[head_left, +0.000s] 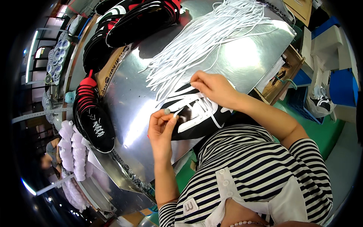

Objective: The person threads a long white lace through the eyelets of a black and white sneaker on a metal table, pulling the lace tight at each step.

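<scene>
A black and white shoe upper [193, 133] lies flat in front of me at the near edge of the metal table, partly covered by my hands. White shoelace [206, 108] crosses its eyelet rows. At the upper's left end my left hand [162, 130] is closed, thumb and fingertips pinching a white lace by the opening. My right hand [216, 90] reaches over the far side, its thumb and forefinger closed together on what looks like a strand of lace; the fingertips partly hide it. Just beyond lies a spread bundle of loose white laces [204, 41].
Stacked black and red shoe uppers [143, 24] stand at the far left, with another nested row [94, 128] nearer. The metal table [132, 98] has a chain-like trim along its edge. An open wooden drawer [281, 77] and a blue crate [304, 104] are to the right.
</scene>
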`<action>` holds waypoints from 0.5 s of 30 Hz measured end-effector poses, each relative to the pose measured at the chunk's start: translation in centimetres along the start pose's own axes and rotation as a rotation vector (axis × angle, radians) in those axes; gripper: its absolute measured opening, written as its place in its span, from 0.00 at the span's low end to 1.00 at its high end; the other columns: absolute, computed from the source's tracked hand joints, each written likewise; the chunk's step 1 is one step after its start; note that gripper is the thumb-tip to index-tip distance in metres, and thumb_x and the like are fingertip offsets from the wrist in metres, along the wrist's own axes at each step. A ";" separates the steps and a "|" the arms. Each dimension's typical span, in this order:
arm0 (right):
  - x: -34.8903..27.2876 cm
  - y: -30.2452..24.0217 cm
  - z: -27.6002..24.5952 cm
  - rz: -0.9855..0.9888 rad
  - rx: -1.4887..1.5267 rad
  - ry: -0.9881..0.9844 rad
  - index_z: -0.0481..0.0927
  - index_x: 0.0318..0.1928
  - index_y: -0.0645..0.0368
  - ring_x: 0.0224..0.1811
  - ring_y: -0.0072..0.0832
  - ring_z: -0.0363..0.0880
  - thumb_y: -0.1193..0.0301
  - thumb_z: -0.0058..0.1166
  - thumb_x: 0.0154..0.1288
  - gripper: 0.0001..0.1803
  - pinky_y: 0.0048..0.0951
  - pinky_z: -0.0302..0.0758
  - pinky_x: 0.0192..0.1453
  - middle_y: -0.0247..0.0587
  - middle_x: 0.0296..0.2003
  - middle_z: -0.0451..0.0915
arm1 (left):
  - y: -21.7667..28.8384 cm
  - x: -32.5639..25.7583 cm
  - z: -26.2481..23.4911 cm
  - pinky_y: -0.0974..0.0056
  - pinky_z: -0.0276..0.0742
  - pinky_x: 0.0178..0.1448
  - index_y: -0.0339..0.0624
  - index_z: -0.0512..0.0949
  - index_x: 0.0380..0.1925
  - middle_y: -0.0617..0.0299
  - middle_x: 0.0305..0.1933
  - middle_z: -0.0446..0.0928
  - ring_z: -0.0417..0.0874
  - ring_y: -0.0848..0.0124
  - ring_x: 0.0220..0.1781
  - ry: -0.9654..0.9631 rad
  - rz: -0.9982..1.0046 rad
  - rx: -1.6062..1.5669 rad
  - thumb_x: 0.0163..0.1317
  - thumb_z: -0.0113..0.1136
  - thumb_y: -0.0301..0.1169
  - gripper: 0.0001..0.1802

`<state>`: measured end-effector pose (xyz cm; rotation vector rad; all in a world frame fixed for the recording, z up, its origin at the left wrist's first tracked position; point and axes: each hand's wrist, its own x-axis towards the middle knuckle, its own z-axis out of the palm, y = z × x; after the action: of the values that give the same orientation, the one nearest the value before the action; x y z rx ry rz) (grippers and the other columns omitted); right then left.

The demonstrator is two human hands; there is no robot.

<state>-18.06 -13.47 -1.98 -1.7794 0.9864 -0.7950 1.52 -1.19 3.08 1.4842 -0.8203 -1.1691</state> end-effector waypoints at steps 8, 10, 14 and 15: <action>-5.6 -1.5 -3.5 0.146 0.095 0.064 0.81 0.37 0.58 0.19 0.22 0.75 0.65 0.64 0.63 0.10 0.25 0.68 0.25 0.37 0.17 0.76 | 1.1 -3.0 4.7 0.54 0.66 0.59 0.39 0.79 0.45 0.56 0.47 0.79 0.78 0.56 0.52 0.008 0.798 1.184 0.52 0.72 0.30 0.20; -7.9 -1.5 -3.2 0.178 0.006 -0.046 0.82 0.36 0.58 0.20 0.29 0.77 0.63 0.63 0.63 0.11 0.29 0.70 0.26 0.41 0.20 0.79 | 0.1 -1.9 5.6 0.55 0.66 0.57 0.40 0.79 0.44 0.57 0.41 0.79 0.79 0.58 0.48 -0.033 0.733 1.226 0.51 0.72 0.29 0.20; -9.7 0.1 -0.7 0.206 0.018 0.001 0.83 0.37 0.58 0.25 0.40 0.81 0.59 0.62 0.63 0.15 0.35 0.74 0.31 0.44 0.25 0.82 | -0.4 -0.1 5.8 0.56 0.71 0.48 0.40 0.80 0.43 0.56 0.36 0.79 0.80 0.57 0.40 -0.143 0.600 1.186 0.52 0.69 0.27 0.17; -9.4 0.0 -0.5 0.223 0.004 -0.010 0.83 0.37 0.58 0.25 0.40 0.81 0.58 0.62 0.62 0.15 0.35 0.74 0.31 0.44 0.25 0.82 | -0.3 0.3 5.8 0.56 0.72 0.46 0.40 0.80 0.42 0.55 0.34 0.79 0.80 0.56 0.38 -0.164 0.573 1.131 0.52 0.69 0.27 0.16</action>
<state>-22.93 -5.44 -2.73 -1.6341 1.1523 -0.6458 -3.96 -3.14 2.70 1.7944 -2.0659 -0.3366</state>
